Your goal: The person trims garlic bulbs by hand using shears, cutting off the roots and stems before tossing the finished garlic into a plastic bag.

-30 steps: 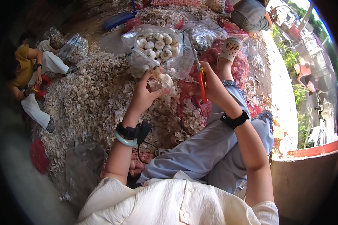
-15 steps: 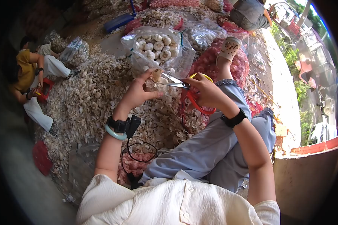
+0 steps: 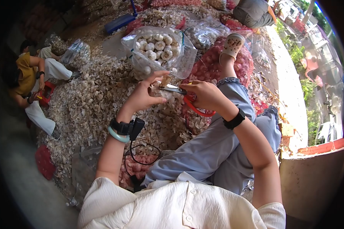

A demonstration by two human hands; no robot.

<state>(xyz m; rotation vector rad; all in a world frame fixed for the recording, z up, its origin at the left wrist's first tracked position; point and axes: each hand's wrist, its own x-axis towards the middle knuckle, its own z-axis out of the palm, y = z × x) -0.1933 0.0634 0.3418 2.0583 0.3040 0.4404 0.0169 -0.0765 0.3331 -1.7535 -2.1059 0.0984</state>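
My left hand [image 3: 144,95] grips a garlic bulb [image 3: 163,82] by its body, with the dry stem end pointing up. My right hand [image 3: 205,95] holds red-handled scissors [image 3: 184,98]; their metal blades [image 3: 171,89] lie across the bulb's base, right against my left fingers. Just beyond both hands stands a clear plastic bag [image 3: 158,49] filled with trimmed white garlic bulbs.
A wide heap of garlic skins and trimmings [image 3: 91,99] covers the ground to the left. Red mesh sacks of garlic [image 3: 214,65] lie under my outstretched leg [image 3: 229,61]. A seated person [image 3: 30,80] works at the left, another person [image 3: 254,15] at the top. A concrete ledge [image 3: 309,168] lies right.
One second ago the scissors pointed upward, away from the bulb. My right hand has since swung them down and across, and the blades now sit at the bulb in my left hand.
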